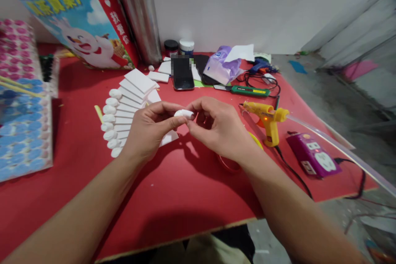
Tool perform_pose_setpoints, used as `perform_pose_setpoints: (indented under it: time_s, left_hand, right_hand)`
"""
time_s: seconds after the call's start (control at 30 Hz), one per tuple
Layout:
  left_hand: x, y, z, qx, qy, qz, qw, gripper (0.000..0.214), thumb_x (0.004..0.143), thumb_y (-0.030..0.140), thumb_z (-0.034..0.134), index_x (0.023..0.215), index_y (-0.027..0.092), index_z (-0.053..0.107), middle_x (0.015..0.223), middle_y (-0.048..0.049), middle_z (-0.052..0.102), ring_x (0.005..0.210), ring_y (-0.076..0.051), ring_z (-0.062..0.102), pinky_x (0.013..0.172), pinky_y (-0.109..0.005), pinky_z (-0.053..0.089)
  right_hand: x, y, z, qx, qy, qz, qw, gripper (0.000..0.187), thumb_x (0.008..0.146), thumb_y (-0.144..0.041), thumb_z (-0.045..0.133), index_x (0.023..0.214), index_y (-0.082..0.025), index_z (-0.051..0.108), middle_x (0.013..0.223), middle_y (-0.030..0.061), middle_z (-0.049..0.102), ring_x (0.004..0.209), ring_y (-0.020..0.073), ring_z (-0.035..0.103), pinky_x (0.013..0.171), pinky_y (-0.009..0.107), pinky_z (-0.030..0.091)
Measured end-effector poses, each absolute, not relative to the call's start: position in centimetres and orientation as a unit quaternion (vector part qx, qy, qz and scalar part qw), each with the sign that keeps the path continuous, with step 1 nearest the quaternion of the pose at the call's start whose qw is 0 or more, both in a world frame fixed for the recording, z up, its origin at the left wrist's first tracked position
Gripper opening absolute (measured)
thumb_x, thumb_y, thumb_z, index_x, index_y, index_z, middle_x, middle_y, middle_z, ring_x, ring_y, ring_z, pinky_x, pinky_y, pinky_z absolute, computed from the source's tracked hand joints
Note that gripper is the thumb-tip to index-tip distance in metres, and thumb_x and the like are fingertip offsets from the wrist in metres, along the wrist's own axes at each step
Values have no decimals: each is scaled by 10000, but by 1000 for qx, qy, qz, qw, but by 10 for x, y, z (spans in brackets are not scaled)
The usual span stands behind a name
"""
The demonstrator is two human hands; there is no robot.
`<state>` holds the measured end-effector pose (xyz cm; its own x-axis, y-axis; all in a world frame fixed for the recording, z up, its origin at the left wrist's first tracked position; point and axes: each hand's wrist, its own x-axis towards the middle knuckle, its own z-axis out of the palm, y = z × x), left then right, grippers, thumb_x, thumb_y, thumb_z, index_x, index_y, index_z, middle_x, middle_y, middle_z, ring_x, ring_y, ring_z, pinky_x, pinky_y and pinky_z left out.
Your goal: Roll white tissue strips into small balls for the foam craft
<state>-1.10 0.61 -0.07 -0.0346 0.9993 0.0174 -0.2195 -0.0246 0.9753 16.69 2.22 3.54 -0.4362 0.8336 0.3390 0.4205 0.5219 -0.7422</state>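
Above the middle of the red table, a small white rounded piece (183, 114) is pinched between my two hands. It looks soft and smooth, like clay, but its material is unclear. The thumb and forefinger of my left hand (147, 128) close on its left end. My right hand (218, 126) has its fingertips closed at the right end. Left of my left hand, several white flat cards (140, 80) lie fanned out and overlapping. Along their left ends sits a curved row of white rounded lumps (109, 109). My left hand hides part of the fan.
A yellow glue gun (269, 119) with a lit light and a purple power socket (314, 154) stand right. Behind lie a green box cutter (250, 91), a phone (183, 73) and a purple tissue pack (221, 66). A steel flask (144, 20) and a printed box (89, 20) rise back left.
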Motion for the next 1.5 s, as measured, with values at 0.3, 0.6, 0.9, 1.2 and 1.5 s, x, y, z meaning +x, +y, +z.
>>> perform_pose_setpoints:
  time_s: [0.3,0.6,0.9,1.2,1.5]
  left_hand:
    - [-9,9,-3,325,401,514,685,252,676,321,937,793,157,785,679,0,673,565,-58,551,587,-184,478]
    - [-10,7,-1,342,378,478,715,238,685,303,932,743,139,769,617,1,651,530,-52,531,532,-162,422]
    - [-13,7,0,339,373,467,727,238,668,296,935,733,137,771,596,-3,637,522,-63,524,541,-195,421]
    - [-12,9,0,357,434,495,662,254,626,278,937,766,168,756,641,8,654,537,-86,545,549,-225,451]
    - [-11,7,-2,443,439,510,592,201,668,219,905,824,184,784,752,1,720,601,-98,599,613,-228,507]
  right_hand:
    - [170,24,39,-405,-751,381,356,109,835,-167,652,943,-157,650,797,-8,669,584,80,544,533,225,424]
    - [174,30,40,-383,-734,439,350,71,841,-182,641,889,-154,685,768,5,677,621,103,567,573,242,430]
    - [183,31,45,-330,-798,384,328,138,790,-79,571,821,-159,680,726,-13,657,605,91,555,567,224,423]
    - [172,31,46,-447,-655,453,407,397,897,-550,680,825,-161,654,686,6,629,542,87,502,501,239,367]
    - [167,27,42,-484,-682,414,359,203,854,-284,672,696,-161,636,584,-11,584,564,106,509,527,244,366]
